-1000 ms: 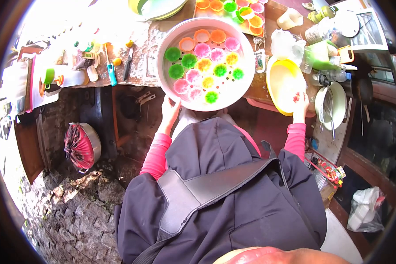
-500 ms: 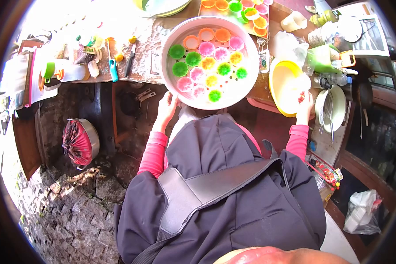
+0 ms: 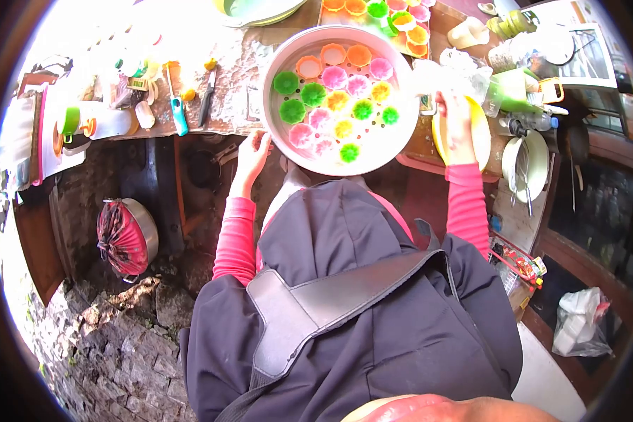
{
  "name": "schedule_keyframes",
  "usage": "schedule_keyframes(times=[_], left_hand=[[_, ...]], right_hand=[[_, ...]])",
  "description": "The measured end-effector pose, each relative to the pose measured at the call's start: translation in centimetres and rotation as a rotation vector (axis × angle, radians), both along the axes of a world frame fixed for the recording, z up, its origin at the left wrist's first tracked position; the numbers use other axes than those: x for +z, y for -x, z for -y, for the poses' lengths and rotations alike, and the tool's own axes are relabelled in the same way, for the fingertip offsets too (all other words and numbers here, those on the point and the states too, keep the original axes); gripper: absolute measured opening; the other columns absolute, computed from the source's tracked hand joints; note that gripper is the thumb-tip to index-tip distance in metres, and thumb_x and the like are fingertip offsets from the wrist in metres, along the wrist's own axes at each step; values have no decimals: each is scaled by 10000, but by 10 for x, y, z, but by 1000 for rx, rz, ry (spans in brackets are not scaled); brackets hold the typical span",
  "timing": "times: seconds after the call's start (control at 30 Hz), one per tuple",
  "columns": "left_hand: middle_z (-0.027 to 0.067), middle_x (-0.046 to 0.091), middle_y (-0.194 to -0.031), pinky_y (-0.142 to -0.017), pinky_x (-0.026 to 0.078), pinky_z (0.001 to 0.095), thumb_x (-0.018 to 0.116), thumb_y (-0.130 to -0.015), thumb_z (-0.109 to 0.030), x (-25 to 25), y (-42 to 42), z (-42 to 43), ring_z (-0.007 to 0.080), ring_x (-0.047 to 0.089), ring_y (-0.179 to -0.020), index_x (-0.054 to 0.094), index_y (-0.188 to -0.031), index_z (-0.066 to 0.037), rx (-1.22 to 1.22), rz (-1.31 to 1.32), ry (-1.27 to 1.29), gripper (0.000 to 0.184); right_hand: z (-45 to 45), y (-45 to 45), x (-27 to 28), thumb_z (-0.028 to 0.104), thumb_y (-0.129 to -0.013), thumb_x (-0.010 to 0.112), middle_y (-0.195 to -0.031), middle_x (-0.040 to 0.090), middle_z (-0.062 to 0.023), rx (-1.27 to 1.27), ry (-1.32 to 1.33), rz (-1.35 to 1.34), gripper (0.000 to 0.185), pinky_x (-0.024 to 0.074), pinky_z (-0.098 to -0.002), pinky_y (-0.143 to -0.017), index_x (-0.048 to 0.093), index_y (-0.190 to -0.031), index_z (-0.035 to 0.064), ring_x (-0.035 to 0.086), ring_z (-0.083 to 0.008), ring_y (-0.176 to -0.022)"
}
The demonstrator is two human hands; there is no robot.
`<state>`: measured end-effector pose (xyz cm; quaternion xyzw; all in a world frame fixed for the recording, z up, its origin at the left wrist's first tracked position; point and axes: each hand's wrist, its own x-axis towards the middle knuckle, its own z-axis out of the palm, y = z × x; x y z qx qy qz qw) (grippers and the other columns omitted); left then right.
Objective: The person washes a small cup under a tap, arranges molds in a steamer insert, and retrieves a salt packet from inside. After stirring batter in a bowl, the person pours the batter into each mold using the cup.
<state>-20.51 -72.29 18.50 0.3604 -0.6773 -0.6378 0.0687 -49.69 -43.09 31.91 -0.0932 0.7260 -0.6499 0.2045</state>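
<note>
A round white pan (image 3: 281,144) holds pink, green, orange and yellow fluted cups, with small dark dots between them. My left hand (image 3: 252,158) is beside the pan's lower left edge, its fingers loosely bent and apart, holding nothing visible. Over the left part of a yellow-rimmed bowl (image 3: 480,130) is my right hand (image 3: 457,126), its fingers drawn together near the pan's right side. Whatever those fingertips hold is too small to make out. The hand hides part of the bowl.
More coloured cups sit on a tray (image 3: 418,42) behind the pan. To the left lie a knife (image 3: 207,98) and a turquoise-handled tool (image 3: 179,116). Clear plastic (image 3: 475,77) and a pale bowl with a whisk (image 3: 534,169) are at the right.
My right hand has moved up and left from the yellow bowl's lower right edge towards the pan. My left hand has shifted slightly left, away from the pan's rim.
</note>
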Motion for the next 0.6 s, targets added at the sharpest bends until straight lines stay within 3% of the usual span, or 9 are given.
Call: schedule_keyframes(times=[0.17, 0.2, 0.27, 0.5, 0.6], left_hand=[[44, 573, -761, -597, 460, 221, 544, -850, -180, -1, 3, 0, 81, 554, -660, 515, -910, -4, -26, 22, -11, 188], [44, 571, -751, -594, 457, 220, 549, -847, -177, 0, 4, -1, 78, 551, -659, 509, -898, -5, -21, 12, -34, 184], [45, 568, -742, -592, 450, 214, 557, -842, -173, 0, 4, 1, 73, 545, -660, 504, -899, 1, -19, 9, -59, 191], [66, 583, -753, -610, 451, 235, 562, -838, -207, -3, 3, 10, 101, 559, -672, 505, -907, 20, -117, 3, -49, 244], [94, 594, -758, -629, 460, 256, 561, -837, -220, 0, 4, 13, 126, 579, -685, 506, -913, 25, -165, 4, -30, 263]], right_hand=[[53, 7, -73, 228, -834, 547, -734, 553, -18, 157, -238, -51, 188, 420, -251, -609, 543, -899, 51, 502, -101, -655], [62, 7, -78, 228, -834, 547, -734, 553, -18, 156, -241, -51, 188, 420, -251, -609, 543, -899, 51, 502, -101, -655], [76, 5, -88, 223, -819, 554, -712, 558, -54, 276, -494, -325, 212, 440, -290, -629, 540, -892, 24, 527, -141, -668], [108, -6, -85, 258, -788, 583, -668, 553, -114, 324, -583, -411, 239, 426, -320, -613, 545, -809, 23, 543, -209, -623], [113, -5, -92, 180, -794, 581, -660, 543, -80, 366, -648, -439, 166, 426, -290, -587, 539, -848, 28, 524, -137, -618]])
